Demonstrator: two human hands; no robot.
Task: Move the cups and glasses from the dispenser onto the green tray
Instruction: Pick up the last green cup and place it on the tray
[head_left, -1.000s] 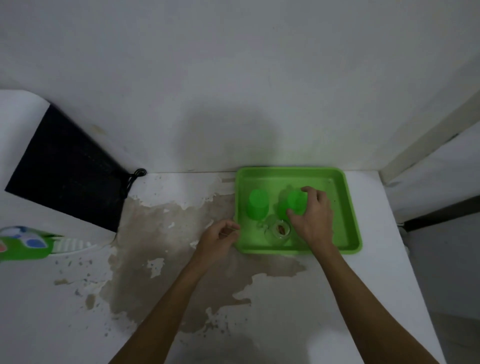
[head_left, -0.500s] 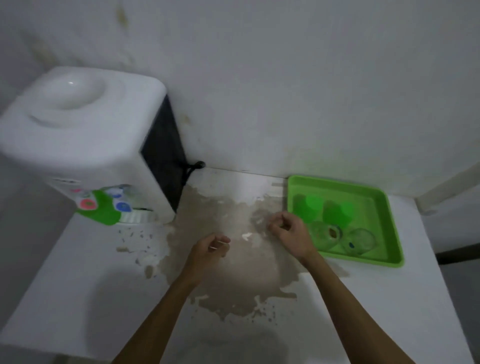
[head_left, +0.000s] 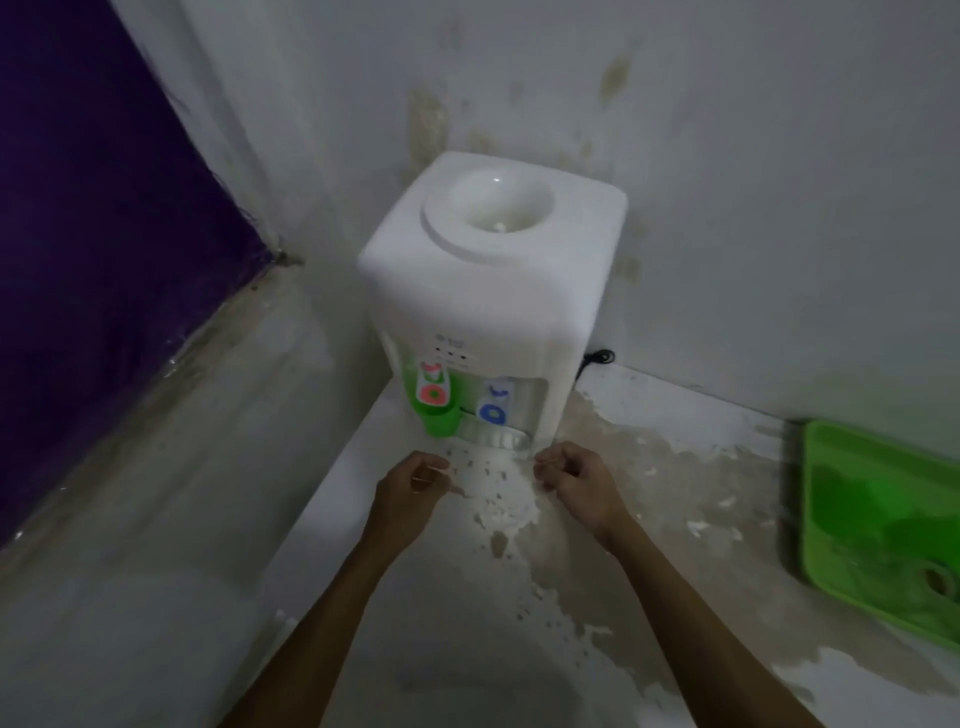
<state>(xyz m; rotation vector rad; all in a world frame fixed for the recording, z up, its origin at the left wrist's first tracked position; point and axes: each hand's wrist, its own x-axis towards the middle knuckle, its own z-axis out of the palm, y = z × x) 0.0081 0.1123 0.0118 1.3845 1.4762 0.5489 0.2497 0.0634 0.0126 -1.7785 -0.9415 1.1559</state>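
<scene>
The white water dispenser (head_left: 493, 291) stands against the wall. What looks like a green cup (head_left: 441, 418) sits under its red tap, and something clear and blurred (head_left: 493, 439) lies under the blue tap. My left hand (head_left: 410, 488) and my right hand (head_left: 576, 478) hover just in front of the taps, fingers loosely curled, nothing in either. The green tray (head_left: 804, 499) lies at the far right, cut off by the frame. It holds blurred green cups (head_left: 893, 499) and a clear glass (head_left: 935, 582).
The white counter (head_left: 467, 649) has a large worn brown patch (head_left: 649, 493) between dispenser and tray. Its left edge drops to a lower floor (head_left: 182, 467). A black cord (head_left: 597, 358) runs behind the dispenser. A stained wall backs the counter.
My right hand let go of a green cup on the tray. Both hands travelled left to the front of the dispenser, and the view swung left with them.
</scene>
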